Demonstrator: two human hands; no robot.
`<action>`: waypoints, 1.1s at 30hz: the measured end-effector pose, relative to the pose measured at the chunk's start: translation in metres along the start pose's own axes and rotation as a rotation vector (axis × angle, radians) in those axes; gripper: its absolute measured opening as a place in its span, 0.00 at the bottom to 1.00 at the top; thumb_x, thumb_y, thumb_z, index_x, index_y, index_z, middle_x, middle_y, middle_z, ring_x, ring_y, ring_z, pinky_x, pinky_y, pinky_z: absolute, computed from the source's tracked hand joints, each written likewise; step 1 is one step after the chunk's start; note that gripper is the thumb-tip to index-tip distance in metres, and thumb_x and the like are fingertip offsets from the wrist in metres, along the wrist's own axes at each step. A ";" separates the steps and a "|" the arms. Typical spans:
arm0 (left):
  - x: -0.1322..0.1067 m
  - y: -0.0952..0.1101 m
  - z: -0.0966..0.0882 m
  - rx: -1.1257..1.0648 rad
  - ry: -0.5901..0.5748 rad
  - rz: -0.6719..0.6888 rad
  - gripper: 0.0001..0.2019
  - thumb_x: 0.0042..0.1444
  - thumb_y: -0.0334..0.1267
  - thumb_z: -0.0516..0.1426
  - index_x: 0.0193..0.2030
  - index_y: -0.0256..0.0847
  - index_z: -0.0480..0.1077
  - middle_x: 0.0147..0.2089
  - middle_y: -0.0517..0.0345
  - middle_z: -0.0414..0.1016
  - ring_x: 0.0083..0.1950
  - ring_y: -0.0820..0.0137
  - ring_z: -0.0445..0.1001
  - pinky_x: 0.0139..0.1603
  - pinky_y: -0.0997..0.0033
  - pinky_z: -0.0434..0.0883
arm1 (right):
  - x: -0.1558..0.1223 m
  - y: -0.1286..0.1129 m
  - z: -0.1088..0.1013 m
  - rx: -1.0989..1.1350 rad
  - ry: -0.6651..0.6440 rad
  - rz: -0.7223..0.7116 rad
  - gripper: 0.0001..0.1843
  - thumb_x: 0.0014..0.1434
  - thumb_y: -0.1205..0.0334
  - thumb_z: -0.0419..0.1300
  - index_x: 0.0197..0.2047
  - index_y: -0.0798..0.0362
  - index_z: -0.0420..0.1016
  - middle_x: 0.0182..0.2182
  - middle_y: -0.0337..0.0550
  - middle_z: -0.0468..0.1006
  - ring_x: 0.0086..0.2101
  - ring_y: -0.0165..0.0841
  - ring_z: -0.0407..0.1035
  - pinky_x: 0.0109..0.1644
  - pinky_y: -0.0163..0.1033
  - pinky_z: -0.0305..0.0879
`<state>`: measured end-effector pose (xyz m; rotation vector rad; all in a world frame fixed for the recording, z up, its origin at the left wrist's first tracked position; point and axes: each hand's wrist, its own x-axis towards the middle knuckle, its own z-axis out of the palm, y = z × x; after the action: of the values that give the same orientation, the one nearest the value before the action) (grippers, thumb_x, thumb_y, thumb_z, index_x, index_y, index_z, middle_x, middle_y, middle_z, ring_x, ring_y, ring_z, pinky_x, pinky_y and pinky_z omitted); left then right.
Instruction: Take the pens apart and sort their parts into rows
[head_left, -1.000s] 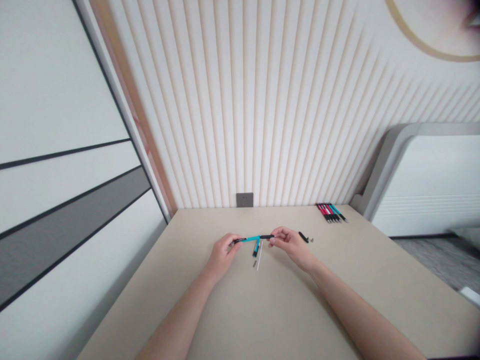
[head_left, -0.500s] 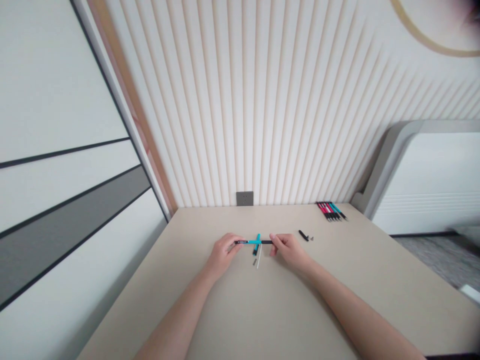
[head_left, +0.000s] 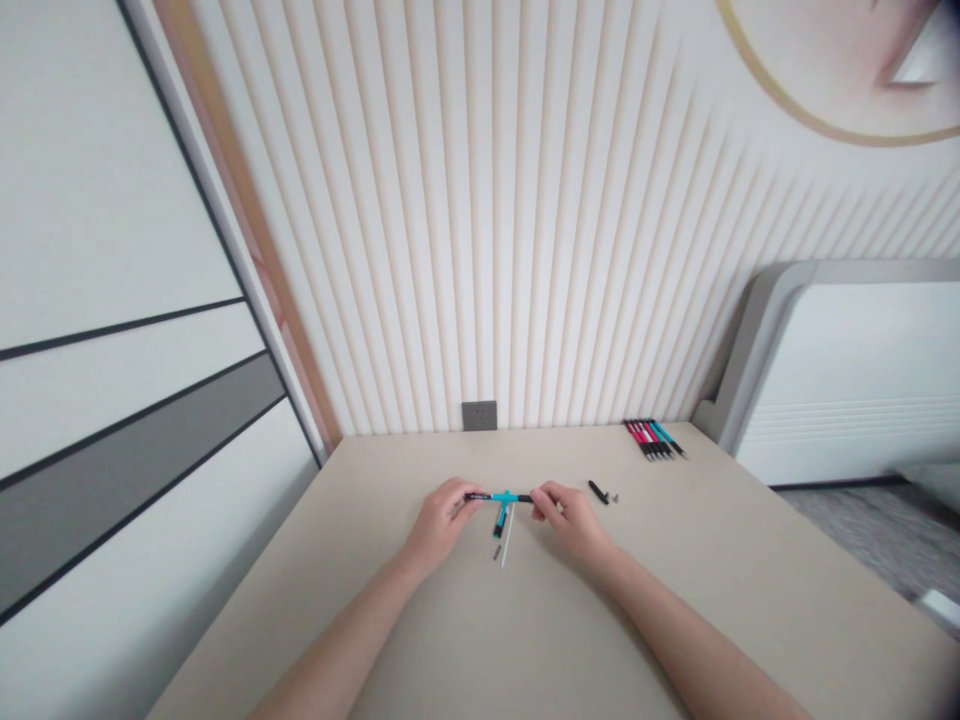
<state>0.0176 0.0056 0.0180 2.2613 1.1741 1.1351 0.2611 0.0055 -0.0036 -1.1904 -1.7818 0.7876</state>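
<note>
A black and turquoise pen (head_left: 504, 497) is held level between both hands, above the table. My left hand (head_left: 441, 520) pinches its left black end, and my right hand (head_left: 568, 515) pinches the black part at its right. Behind and below it on the table lies a turquoise and black pen barrel (head_left: 500, 520), partly covered by the held pen. Beside that are a thin white refill (head_left: 508, 540) and a small metallic spring (head_left: 496, 552). Right of my right hand lie a black pen part (head_left: 598, 491) and a small silvery tip (head_left: 616, 498).
Several red, black and turquoise pens (head_left: 654, 440) lie in a row at the back right of the beige table (head_left: 480, 640). A dark wall socket (head_left: 479, 415) sits just above the back edge. A white headboard (head_left: 855, 370) stands at the right.
The view has tilted up and shifted slightly right, so the scene sits lower in the picture. Both hands keep their hold on the pen, which has barely moved.
</note>
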 end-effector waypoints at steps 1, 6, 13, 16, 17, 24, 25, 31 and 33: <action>0.005 0.001 -0.002 0.010 -0.042 0.040 0.07 0.62 0.37 0.55 0.42 0.42 0.74 0.39 0.55 0.77 0.41 0.67 0.74 0.44 0.68 0.71 | 0.000 0.003 0.001 0.010 0.004 0.043 0.29 0.65 0.43 0.47 0.23 0.53 0.73 0.19 0.40 0.73 0.23 0.30 0.64 0.30 0.35 0.58; 0.014 -0.008 -0.014 0.064 -0.067 0.105 0.07 0.63 0.36 0.55 0.42 0.43 0.74 0.40 0.55 0.77 0.44 0.66 0.74 0.47 0.68 0.70 | 0.000 0.008 0.005 0.030 0.002 0.048 0.27 0.66 0.44 0.47 0.32 0.54 0.77 0.24 0.42 0.76 0.25 0.32 0.67 0.31 0.36 0.60; -0.007 -0.029 -0.011 0.020 0.004 0.021 0.07 0.63 0.37 0.54 0.42 0.42 0.74 0.39 0.55 0.77 0.41 0.68 0.75 0.44 0.71 0.72 | -0.002 0.000 0.014 -0.016 -0.002 -0.078 0.14 0.62 0.52 0.55 0.42 0.51 0.77 0.35 0.45 0.79 0.34 0.35 0.69 0.38 0.38 0.64; -0.010 -0.030 -0.009 0.002 -0.019 0.028 0.07 0.63 0.37 0.55 0.42 0.43 0.74 0.39 0.55 0.77 0.41 0.68 0.75 0.45 0.70 0.72 | -0.001 0.001 0.015 -0.061 -0.041 -0.022 0.22 0.65 0.49 0.50 0.30 0.52 0.76 0.27 0.43 0.77 0.29 0.33 0.68 0.33 0.36 0.62; -0.010 -0.030 -0.008 -0.003 -0.033 0.040 0.06 0.63 0.37 0.55 0.42 0.43 0.74 0.40 0.55 0.77 0.42 0.67 0.75 0.45 0.70 0.72 | -0.001 0.002 0.015 -0.073 -0.057 -0.001 0.25 0.66 0.48 0.47 0.26 0.52 0.75 0.23 0.42 0.75 0.26 0.32 0.67 0.32 0.36 0.61; -0.010 -0.029 -0.008 0.000 -0.003 0.013 0.07 0.64 0.37 0.53 0.43 0.43 0.73 0.40 0.55 0.77 0.42 0.67 0.75 0.45 0.69 0.72 | 0.000 0.006 0.015 -0.059 0.012 -0.069 0.18 0.63 0.49 0.54 0.47 0.50 0.75 0.32 0.44 0.77 0.32 0.35 0.69 0.38 0.38 0.65; -0.010 -0.028 -0.008 0.001 0.001 0.008 0.07 0.64 0.37 0.53 0.42 0.42 0.73 0.40 0.54 0.77 0.42 0.67 0.75 0.45 0.69 0.72 | 0.000 0.006 0.014 -0.057 0.011 -0.100 0.18 0.61 0.50 0.56 0.49 0.50 0.74 0.34 0.44 0.77 0.34 0.36 0.69 0.40 0.39 0.65; -0.012 -0.028 -0.010 0.014 -0.016 0.075 0.07 0.63 0.37 0.55 0.43 0.43 0.74 0.39 0.55 0.77 0.41 0.68 0.75 0.45 0.69 0.71 | -0.001 0.003 0.012 -0.116 -0.014 -0.126 0.16 0.65 0.52 0.51 0.35 0.50 0.76 0.32 0.45 0.78 0.34 0.36 0.70 0.39 0.40 0.64; -0.013 -0.029 -0.011 0.029 -0.024 0.103 0.07 0.63 0.37 0.55 0.44 0.44 0.74 0.39 0.55 0.77 0.42 0.68 0.74 0.45 0.69 0.71 | -0.002 0.001 0.013 -0.141 -0.047 -0.128 0.22 0.67 0.52 0.48 0.29 0.51 0.75 0.28 0.45 0.77 0.31 0.35 0.69 0.37 0.39 0.63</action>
<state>-0.0103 0.0122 0.0002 2.3750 1.0826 1.1319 0.2507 0.0035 -0.0107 -1.1422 -1.9584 0.6288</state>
